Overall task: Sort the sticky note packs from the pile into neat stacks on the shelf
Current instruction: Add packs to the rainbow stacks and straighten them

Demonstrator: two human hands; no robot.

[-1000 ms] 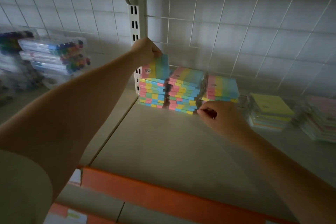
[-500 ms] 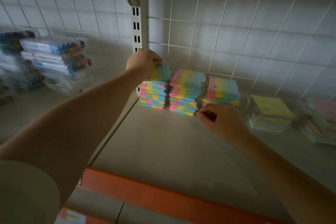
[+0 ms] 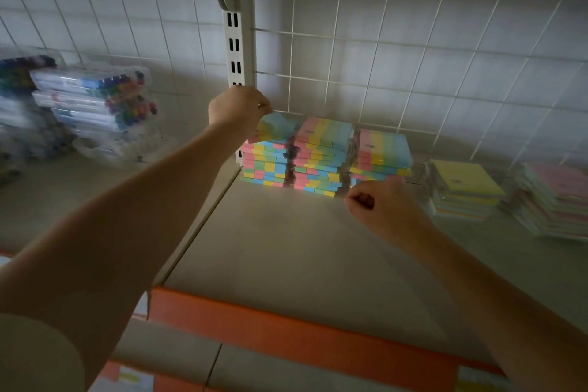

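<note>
Left hand: fingers curled around one sticky note pack, held tilted atop the leftmost stack. Right hand: clenched loosely, holding nothing visible, just in front of the third stack. Striped stacks: three, side by side, the middle stack touching both neighbours. Right of the third stack: one yellow-topped pile and one pink-topped pile, partly cut off. Left of the leftmost stack: clear marker cases, count unclear. Surface: beige shelf with orange front edge; white wire grid back panel; dim lighting
</note>
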